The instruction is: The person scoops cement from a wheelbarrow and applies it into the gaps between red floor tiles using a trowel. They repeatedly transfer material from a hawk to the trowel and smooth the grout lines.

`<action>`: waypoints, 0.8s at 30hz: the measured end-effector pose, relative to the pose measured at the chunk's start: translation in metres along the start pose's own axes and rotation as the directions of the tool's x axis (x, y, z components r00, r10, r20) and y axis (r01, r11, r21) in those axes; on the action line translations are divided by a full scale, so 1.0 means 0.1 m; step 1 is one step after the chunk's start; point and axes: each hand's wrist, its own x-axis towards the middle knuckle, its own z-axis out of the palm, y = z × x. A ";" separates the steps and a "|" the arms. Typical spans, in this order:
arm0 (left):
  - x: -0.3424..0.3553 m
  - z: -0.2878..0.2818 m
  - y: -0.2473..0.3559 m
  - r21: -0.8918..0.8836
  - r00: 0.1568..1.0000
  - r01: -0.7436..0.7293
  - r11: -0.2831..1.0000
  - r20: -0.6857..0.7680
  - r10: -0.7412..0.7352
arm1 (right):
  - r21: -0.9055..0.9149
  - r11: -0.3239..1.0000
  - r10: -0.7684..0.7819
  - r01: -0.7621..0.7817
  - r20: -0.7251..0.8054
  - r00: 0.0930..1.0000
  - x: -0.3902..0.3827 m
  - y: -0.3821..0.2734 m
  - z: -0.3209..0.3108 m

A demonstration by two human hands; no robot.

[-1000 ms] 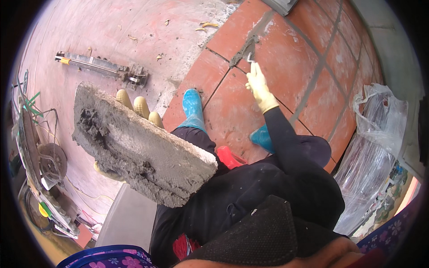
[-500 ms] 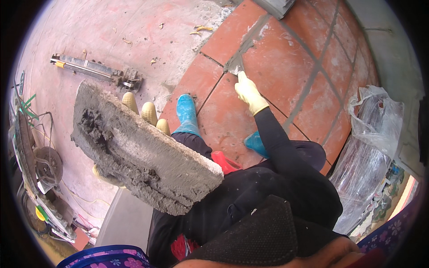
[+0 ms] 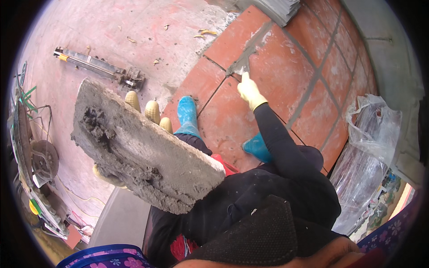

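Observation:
My left hand [image 3: 152,112], in a cream glove, grips a long flat board [image 3: 172,152] from beneath, fingertips showing at its far edge. Wet grey mortar [image 3: 98,127] coats the board, heaped toward its left end and near edge. My right hand [image 3: 251,92], gloved in pale yellow, is closed around a trowel whose handle it hides. The trowel's blade [image 3: 241,66] rests on a mortar-smeared joint between terracotta floor tiles [image 3: 279,67]. Some joints are filled with grey mortar; others nearby show as dark gaps.
A tile cutter [image 3: 96,67] lies on the pinkish concrete floor [image 3: 147,27] at left. Grey tiles [image 3: 279,10] are stacked at the top. Clear plastic wrap [image 3: 368,152] covers a pile at right. My blue boots [image 3: 187,114] stand on the tiles. Cluttered tools and a reel [image 3: 44,160] line the far left.
The trowel blade has turned slightly and sits wider across the joint, with my right hand a little lower. The whole view has shifted slightly; the mortar board stays in my left hand.

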 end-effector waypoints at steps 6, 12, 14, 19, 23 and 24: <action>0.25 -0.13 0.06 0.013 0.999 -0.049 0.999 -0.010 0.049 | 0.523 0.852 -0.014 0.023 -0.021 1.000 -0.73 -0.01 0.10; 0.49 -0.83 -0.33 0.118 0.998 0.066 0.991 -0.034 -0.062 | 0.878 0.478 0.082 -0.026 -0.016 0.997 -0.41 0.26 -0.24; 0.55 -1.06 -0.58 0.134 0.989 0.139 0.981 -0.079 -0.129 | 0.881 0.472 0.162 -0.035 -0.048 0.986 -0.13 0.32 -0.32; 0.60 -1.47 -1.07 -0.078 0.945 0.317 0.945 -0.059 -0.322 | 0.741 0.671 0.105 -0.032 -0.052 0.993 0.18 0.28 -0.30; 0.57 -1.59 -1.17 -0.066 0.929 0.358 0.932 -0.075 -0.362 | 0.634 0.771 0.081 -0.061 -0.002 0.997 -0.05 0.10 -0.17; 0.57 -1.60 -1.17 -0.063 0.928 0.362 0.930 -0.072 -0.366 | 0.635 0.770 0.076 -0.064 0.009 0.997 -0.14 0.07 -0.14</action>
